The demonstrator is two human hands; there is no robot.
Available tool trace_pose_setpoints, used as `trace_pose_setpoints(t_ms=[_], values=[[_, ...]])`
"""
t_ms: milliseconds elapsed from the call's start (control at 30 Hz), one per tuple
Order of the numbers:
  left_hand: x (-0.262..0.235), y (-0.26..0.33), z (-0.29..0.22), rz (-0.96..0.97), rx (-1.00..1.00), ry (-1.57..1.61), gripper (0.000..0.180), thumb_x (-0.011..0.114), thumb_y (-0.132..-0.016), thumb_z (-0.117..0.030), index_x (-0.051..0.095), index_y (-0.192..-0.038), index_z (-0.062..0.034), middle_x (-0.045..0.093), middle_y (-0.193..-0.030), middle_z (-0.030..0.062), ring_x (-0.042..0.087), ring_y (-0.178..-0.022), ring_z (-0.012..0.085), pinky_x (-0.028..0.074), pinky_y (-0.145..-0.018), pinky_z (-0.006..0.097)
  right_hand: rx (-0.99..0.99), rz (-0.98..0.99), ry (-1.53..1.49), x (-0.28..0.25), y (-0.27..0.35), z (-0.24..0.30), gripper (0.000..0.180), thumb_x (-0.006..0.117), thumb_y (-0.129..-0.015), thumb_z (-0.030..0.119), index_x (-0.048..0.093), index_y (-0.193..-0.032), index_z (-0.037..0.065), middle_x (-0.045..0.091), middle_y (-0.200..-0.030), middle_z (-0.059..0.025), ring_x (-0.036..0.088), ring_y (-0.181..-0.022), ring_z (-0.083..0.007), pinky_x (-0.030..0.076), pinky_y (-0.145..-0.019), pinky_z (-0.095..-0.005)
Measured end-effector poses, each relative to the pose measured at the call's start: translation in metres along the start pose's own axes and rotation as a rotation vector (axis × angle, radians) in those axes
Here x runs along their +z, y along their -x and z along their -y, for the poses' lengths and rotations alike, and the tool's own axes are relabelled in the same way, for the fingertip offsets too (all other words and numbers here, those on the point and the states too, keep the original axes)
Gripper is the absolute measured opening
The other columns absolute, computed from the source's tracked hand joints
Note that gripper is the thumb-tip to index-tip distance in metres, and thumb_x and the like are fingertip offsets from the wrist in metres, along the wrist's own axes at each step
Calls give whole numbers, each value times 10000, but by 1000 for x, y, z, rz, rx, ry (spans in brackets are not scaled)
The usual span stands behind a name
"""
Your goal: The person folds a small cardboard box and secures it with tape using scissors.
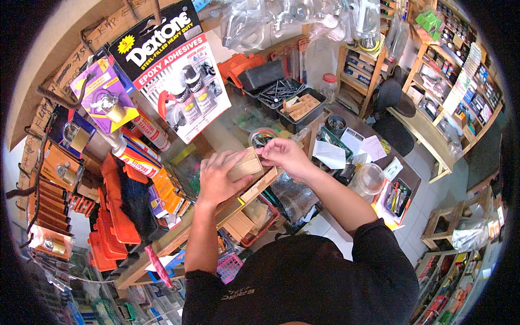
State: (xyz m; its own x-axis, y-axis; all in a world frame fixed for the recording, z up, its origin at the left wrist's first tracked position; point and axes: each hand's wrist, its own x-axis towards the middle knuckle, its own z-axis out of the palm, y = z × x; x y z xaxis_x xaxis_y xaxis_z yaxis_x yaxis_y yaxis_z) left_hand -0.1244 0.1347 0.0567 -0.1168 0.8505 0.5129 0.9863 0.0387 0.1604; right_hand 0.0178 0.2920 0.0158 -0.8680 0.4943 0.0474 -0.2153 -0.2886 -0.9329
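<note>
hardware stall, small box in hand

crowded shop surface [162, 246] under hanging blister cards and boxed padlocks. from my remote seat i log: item one, a small tan cardboard box [245, 164], held above the surface's edge. left hand [218, 179] wraps it from below, grip clenched around the box. right hand [283, 153] pinches the box's upper right end, grip grasping it. nearby: black tray of nails [281, 90], clear plastic jar [369, 179].
</note>
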Motion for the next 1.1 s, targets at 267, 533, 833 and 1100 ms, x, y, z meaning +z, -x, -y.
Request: trace_pose_setpoints(t_ms=[267, 533, 833, 1100], values=[[4, 1, 11, -5, 27, 80, 554, 799, -576, -345, 647, -1101, -251, 609, -1058, 36, 565, -954, 237, 397, -798, 376, -131, 90, 225, -9, -3, -5, 56, 601, -858, 49, 584, -892, 7, 634, -1032, -110, 594, -982, -138, 482, -841, -275], [7, 0, 17, 10, 19, 112, 485, 790, -592, -360, 677, -1053, -267, 608, -1075, 38, 565, -973, 236, 403, -810, 380, -172, 195, 847, -7, -26, 36, 110, 684, -801, 99, 648, -819, -4, 665, -785, -42, 602, -734, -84, 488, -687, -248], [10, 0, 20, 29, 6, 119, 471, 780, -612, -379, 679, -1056, -259, 608, -1071, 50, 560, -982, 244, 403, -817, 381, -176, 261, 1153, 11, -33, 56, 130, 707, -743, 138, 672, -786, 20, 659, -730, -119, 645, -672, -184, 493, -636, -299], [11, 0, 23, 53, -5, 128, 463, 774, -627, -380, 675, -1067, -275, 599, -1090, 64, 551, -988, 254, 394, -835, 387, -214, 263, 1224, 16, -34, 56, 103, 692, -714, 128, 685, -754, 32, 666, -765, -142, 657, -735, -274, 513, -696, -355]])
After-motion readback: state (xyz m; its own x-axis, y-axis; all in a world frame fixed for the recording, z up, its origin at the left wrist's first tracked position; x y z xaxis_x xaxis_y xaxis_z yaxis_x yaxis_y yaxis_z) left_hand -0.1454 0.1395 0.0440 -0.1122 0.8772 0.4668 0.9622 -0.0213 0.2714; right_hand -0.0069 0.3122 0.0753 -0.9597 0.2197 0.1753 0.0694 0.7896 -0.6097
